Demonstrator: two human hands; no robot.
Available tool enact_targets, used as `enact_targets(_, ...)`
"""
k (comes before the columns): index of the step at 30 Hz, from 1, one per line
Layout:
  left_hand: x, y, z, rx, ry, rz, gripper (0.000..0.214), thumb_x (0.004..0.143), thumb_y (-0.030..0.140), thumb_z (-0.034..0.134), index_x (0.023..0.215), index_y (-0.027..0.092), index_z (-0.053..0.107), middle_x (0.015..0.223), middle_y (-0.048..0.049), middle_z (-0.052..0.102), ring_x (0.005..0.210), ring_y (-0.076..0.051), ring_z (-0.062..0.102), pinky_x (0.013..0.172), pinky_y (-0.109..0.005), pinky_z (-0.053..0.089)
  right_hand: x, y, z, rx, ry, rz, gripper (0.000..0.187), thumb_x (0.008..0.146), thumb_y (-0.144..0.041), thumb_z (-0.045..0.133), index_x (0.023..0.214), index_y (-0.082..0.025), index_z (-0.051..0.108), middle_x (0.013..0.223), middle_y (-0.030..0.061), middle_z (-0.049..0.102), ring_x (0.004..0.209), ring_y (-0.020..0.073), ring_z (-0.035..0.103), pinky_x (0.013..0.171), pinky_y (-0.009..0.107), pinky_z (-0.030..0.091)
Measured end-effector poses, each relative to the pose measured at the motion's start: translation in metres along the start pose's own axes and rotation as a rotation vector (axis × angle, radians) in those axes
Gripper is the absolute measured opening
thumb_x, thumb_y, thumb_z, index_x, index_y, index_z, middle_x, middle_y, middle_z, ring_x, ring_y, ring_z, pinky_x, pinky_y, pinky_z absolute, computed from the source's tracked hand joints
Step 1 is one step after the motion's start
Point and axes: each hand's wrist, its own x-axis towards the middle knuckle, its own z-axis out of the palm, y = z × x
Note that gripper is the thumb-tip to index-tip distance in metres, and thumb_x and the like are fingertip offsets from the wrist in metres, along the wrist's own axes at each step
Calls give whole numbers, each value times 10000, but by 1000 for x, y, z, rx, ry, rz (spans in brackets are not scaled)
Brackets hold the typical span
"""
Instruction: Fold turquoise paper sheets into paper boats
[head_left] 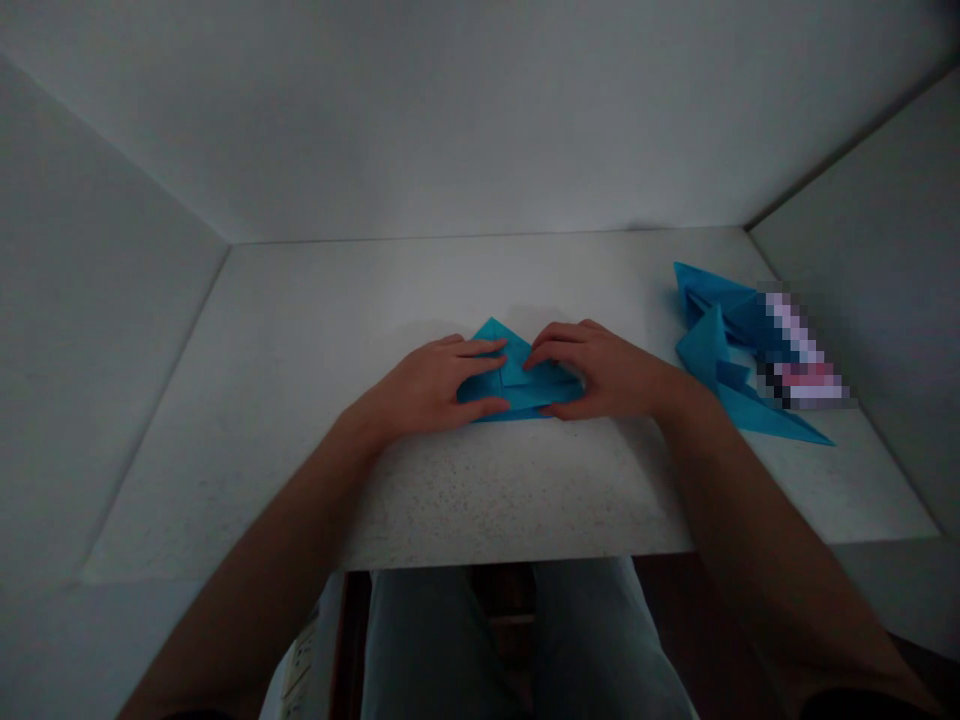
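Observation:
A folded blue paper (516, 375) lies flat on the white table (480, 480), with a pointed tip toward the far side. My left hand (435, 385) rests on its left part, fingers stretched flat and thumb along the near edge. My right hand (600, 370) presses on its right part, fingers curled with the tips on the middle fold. Both hands hold the paper down against the table.
A pile of blue folded paper shapes (724, 350) lies at the right of the table, with a blurred patch over part of it. White walls close the table in at left, back and right. My legs show below the near edge.

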Motion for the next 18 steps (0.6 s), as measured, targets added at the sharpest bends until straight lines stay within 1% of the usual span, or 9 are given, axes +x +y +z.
enact_targets(2, -3, 3, -7, -38, -1, -14, 654, 910, 684, 839, 1408, 263, 791, 1667, -148, 624, 1496, -404, 614, 1294, -586, 443, 0, 1, -3, 37, -20, -12, 327, 950, -466, 808, 1218, -280, 797, 1262, 87, 786, 1096, 310, 754, 1033, 493, 519)
enact_targets(4, -5, 3, -15, -72, -2, -30, 666, 867, 701, 867, 1364, 262, 806, 1611, -146, 656, 1441, -390, 648, 1235, -540, 504, 1, 3, -5, 85, -32, -4, 230, 1024, -433, 716, 1170, -279, 807, 1221, 72, 797, 1038, 277, 761, 989, 458, 541)
enact_targets(6, -6, -1, -21, -108, -8, -35, 517, 931, 629, 822, 1293, 261, 820, 1477, -122, 721, 1321, -337, 710, 1155, -476, 553, 2, 5, -5, 118, -16, 35, 229, 1071, -430, 653, 1131, -266, 802, 1157, 71, 796, 984, 259, 754, 916, 423, 556)
enact_targets(8, -5, -7, -25, -121, -7, -39, 355, 1007, 532, 735, 1191, 242, 825, 1304, -101, 770, 1169, -287, 747, 1063, -433, 575, 2, 7, -3, 130, 17, 89, 250, 1090, -444, 625, 1108, -250, 782, 1095, 75, 778, 949, 254, 738, 858, 405, 551)
enact_targets(10, -4, -13, -26, -95, 1, -63, 298, 1040, 473, 668, 1090, 216, 810, 1161, -94, 778, 1030, -260, 746, 962, -413, 575, 3, 9, -1, 134, 38, 127, 260, 1085, -461, 631, 1082, -237, 762, 1074, 83, 754, 927, 251, 720, 831, 397, 541)
enact_targets(12, -3, -17, -26, -41, 1, -103, 276, 1042, 447, 652, 1039, 207, 789, 1082, -87, 768, 959, -250, 725, 903, -405, 557, 3, 10, 2, 139, 40, 148, 256, 1074, -461, 641, 1067, -228, 747, 1092, 94, 735, 922, 249, 708, 823, 393, 537)
enact_targets(14, -2, -18, -25, 0, 2, -143, 234, 1029, 421, 677, 1050, 210, 775, 1077, -83, 763, 957, -249, 715, 891, -399, 543, 4, 11, 4, 136, 41, 160, 235, 1064, -447, 650, 1077, -228, 737, 1133, 105, 727, 951, 254, 704, 840, 396, 542)
enact_targets(16, -2, -17, -24, 22, 17, -195, 207, 1017, 394, 708, 1115, 217, 755, 1096, -78, 763, 976, -249, 713, 894, -392, 539, 4, 12, 5, 127, 42, 169, 215, 1054, -429, 657, 1106, -233, 729, 1172, 113, 724, 995, 268, 703, 871, 410, 551)
enact_targets(18, -4, -15, -22, 41, 40, -249, 245, 1010, 388, 731, 1193, 225, 722, 1111, -74, 759, 983, -250, 712, 882, -386, 541, 4, 13, 6, 116, 44, 182, 207, 1044, -420, 664, 1124, -240, 727, 1190, 117, 723, 1036, 285, 705, 904, 429, 562)
